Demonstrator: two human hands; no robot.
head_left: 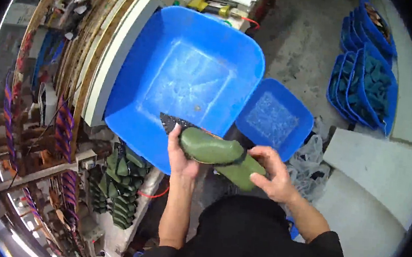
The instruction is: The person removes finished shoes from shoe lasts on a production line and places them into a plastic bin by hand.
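Both my hands hold an olive-green shoe upper (216, 155) in front of my body. My left hand (180, 154) grips its front end, where a black speckled piece (173, 122) sticks out toward the big blue tub (133, 117). My right hand (271, 175) clasps its back end. The shoe upper hangs just over the near rim of that tub, which shows only a wet, scuffed bottom. A smaller blue bin (301, 118) sits right of it, close to my right hand.
Stacked green shoe pieces (118, 184) lie on a shelf below left. Curved racks with parts (77, 34) fill the left side. Blue bins of dark green pieces (366, 84) stand on the concrete floor at upper right. Crumpled plastic bags (308, 162) lie by the white slabs (384, 168).
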